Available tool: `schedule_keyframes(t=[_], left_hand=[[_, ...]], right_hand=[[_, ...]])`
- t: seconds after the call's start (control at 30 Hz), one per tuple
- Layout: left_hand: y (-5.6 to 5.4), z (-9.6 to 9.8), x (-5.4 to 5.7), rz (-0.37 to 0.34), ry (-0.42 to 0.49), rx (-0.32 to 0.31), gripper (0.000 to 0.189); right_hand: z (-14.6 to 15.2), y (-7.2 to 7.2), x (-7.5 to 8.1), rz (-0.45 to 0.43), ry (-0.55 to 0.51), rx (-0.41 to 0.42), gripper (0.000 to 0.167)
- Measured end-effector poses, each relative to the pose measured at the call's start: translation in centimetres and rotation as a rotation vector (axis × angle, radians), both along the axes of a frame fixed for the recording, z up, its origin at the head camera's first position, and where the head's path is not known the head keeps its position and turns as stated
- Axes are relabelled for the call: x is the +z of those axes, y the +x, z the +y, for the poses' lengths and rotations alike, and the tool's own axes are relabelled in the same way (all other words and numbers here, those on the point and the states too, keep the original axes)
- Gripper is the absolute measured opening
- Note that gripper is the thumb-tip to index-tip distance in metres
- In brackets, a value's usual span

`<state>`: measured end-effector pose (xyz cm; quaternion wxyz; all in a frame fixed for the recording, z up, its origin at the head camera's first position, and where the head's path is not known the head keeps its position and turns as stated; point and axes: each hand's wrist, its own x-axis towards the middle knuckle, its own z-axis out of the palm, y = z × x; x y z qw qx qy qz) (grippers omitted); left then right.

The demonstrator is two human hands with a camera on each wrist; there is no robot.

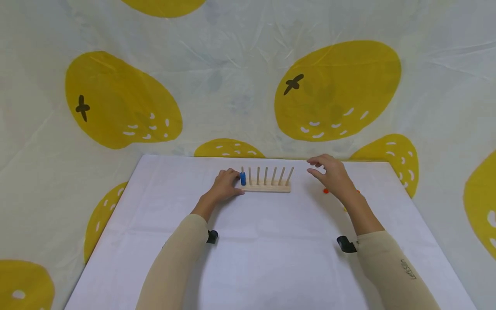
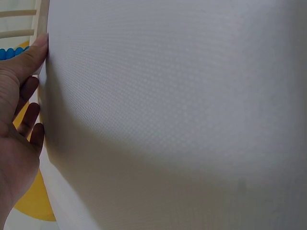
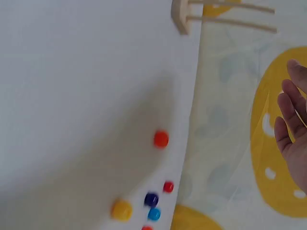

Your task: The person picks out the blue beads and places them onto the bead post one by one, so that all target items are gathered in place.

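Note:
A wooden peg stand [image 1: 267, 188] with a row of upright pegs is at the far side of the table. My left hand [image 1: 224, 185] holds its left end, thumb at the front of the base and fingers behind. Blue beads [image 1: 243, 178] are stacked on the leftmost peg, and the other pegs are bare. Off to the right of the stand, my right hand [image 1: 335, 174] is raised over the table with fingers loosely bent and thumb apart, nothing between them. Below it on the cloth lies an orange-red bead [image 3: 161, 139].
More loose beads lie at the right: a yellow bead [image 3: 122, 210], a dark blue bead [image 3: 151, 199], a light blue bead [image 3: 154, 213] and a red bead [image 3: 168, 186]. A white cloth [image 1: 271, 267] covers the table. Behind it hangs a curtain [image 1: 232, 86] with yellow fruit shapes.

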<state>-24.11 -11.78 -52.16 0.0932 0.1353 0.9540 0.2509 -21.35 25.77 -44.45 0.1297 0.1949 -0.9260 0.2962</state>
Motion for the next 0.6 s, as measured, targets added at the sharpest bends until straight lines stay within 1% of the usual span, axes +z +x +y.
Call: schedule_keyframes(t=[0.1, 0.3, 0.6], left_hand=[[0.0, 0.0, 0.0, 0.000, 0.003, 0.001, 0.064], [0.0, -0.1, -0.1, 0.001, 0.011, -0.002, 0.063], [-0.1, -0.1, -0.1, 0.009, 0.009, -0.009, 0.063]], right_hand=[[2.1, 0.4, -0.3, -0.022, 0.032, -0.053, 0.030], [5.8, 1.1, -1.0, -0.109, 0.048, -0.137, 0.030], [10.0, 1.9, -2.8, -0.276, 0.052, -0.248, 0.038]])
